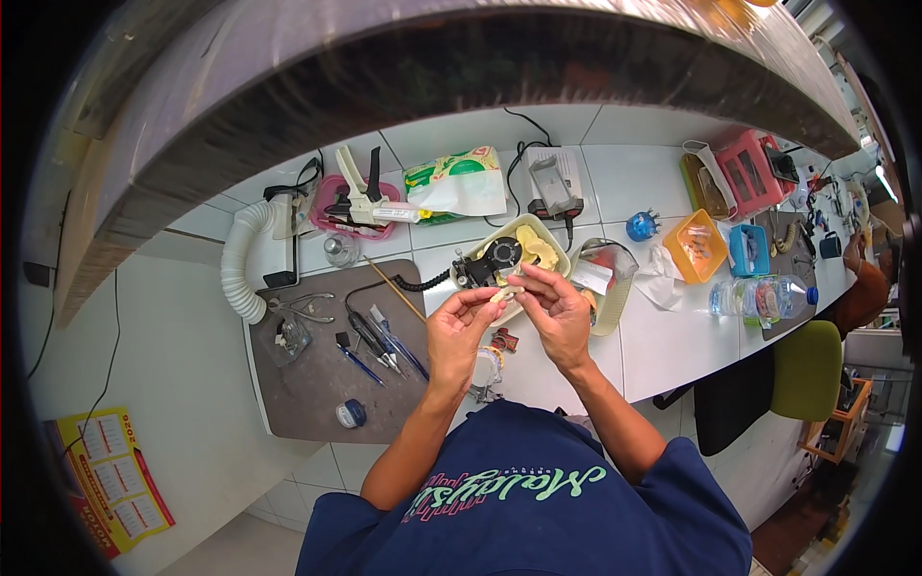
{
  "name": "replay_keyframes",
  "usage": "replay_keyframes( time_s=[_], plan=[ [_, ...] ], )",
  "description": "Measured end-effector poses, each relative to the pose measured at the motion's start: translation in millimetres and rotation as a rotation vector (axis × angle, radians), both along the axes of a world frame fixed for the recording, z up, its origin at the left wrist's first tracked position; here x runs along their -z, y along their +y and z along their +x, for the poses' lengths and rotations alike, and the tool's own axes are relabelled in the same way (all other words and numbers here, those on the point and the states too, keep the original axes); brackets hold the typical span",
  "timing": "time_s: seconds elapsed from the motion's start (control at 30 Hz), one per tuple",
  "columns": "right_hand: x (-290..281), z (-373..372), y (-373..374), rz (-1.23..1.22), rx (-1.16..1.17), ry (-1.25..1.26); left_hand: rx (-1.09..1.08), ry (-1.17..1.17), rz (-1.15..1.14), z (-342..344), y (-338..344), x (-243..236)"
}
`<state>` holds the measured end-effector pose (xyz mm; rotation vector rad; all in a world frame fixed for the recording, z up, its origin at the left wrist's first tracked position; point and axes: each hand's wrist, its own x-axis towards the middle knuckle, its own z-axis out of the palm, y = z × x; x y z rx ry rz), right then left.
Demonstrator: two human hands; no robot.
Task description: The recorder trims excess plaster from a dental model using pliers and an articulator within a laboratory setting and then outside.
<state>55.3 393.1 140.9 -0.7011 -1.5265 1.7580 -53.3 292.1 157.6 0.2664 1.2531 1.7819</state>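
Note:
My left hand (456,326) and my right hand (561,322) meet at the middle of the bench, fingertips pinched together. Between them is a small cream-coloured, tooth-like piece (503,295), partly covered by the fingers; whether it is one piece or two I cannot tell. Just beyond the fingers, a black round-faced device (501,252) rests at a cream tray (561,234) with yellow cast pieces (535,252) inside. Below the hands, close to my shirt, are a small red object (504,340) and a round, pale, metal-framed item (487,368).
On a dark mat (298,374) at left lie handpieces (370,336), brushes (359,360), pliers (303,307) and a blue-lidded jar (351,414). A white hose (244,259) stands behind. Rightward are an orange basket (695,247), a water bottle (759,298) and another person's arm (858,278). A shelf edge overhangs.

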Motion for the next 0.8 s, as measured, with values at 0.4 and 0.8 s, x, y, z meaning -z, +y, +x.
replay_keyframes(
  time_s=[0.4,0.8],
  plan=[
    [-1,-2,0,-0.173,-0.064,0.015,-0.064,0.176,0.05,1,-1,11],
    [29,-3,7,-0.231,-0.094,-0.046,-0.064,-0.026,-0.042,-2,4,40]
  ],
)
